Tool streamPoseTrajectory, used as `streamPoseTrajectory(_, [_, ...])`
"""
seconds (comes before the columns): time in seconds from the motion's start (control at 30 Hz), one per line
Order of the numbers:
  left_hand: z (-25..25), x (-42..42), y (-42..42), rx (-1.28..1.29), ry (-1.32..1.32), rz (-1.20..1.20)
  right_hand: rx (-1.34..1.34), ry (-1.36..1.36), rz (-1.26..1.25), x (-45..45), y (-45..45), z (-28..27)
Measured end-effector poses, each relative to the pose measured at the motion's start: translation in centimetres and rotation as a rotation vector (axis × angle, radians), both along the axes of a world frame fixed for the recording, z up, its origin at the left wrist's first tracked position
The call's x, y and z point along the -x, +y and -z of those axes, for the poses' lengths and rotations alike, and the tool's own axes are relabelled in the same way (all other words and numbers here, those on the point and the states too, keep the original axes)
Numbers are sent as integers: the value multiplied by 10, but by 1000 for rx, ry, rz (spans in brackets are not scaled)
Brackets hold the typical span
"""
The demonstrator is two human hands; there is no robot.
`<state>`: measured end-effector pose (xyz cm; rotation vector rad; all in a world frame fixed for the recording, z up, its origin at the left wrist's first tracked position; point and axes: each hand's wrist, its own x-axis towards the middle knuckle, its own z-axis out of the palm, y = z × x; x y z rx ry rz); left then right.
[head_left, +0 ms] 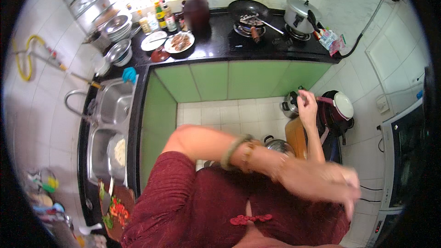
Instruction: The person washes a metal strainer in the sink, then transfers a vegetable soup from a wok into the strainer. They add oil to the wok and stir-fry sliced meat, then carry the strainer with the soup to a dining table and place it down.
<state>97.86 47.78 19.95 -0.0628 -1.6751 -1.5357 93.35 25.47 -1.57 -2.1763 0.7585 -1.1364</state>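
Observation:
Reaching across my chest, my left hand is blurred at my right upper arm, near the dark red sleeve. Its fingers are too smeared to tell whether they grip the cloth. Two bracelets circle the left wrist and forearm. My right hand is raised with loosely bent fingers and nothing visible in it. Beneath it in the view are a lidded metal pot on the floor and a brown wooden surface. Ahead, a black wok sits on the stove with sliced food and a metal spatula.
A pressure cooker stands on the right burner. Plates, one with cooked meat, lie on the black counter. Left is a double sink holding a bowl. A cleaver and chopped peppers rest on a board.

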Motion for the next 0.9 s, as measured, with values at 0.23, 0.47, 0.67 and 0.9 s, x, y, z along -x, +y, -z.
streamPoseTrajectory(0.23, [167, -247, -95, -277, -700, -1084, 29, 199, 77, -130, -243, 15])
streamPoseTrajectory(0.47, [247, -399, -167, -985, -202, -865, -280, 434, 119, -255, -353, 41])
streamPoseTrajectory(0.67, [257, -432, -298, -1306, 107, -658, -205, 353, -45, -313, -354, 23])
streamPoseTrajectory(0.9, [258, -428, -373, -1435, 371, -360, 174, 550, -415, -405, -328, -87])
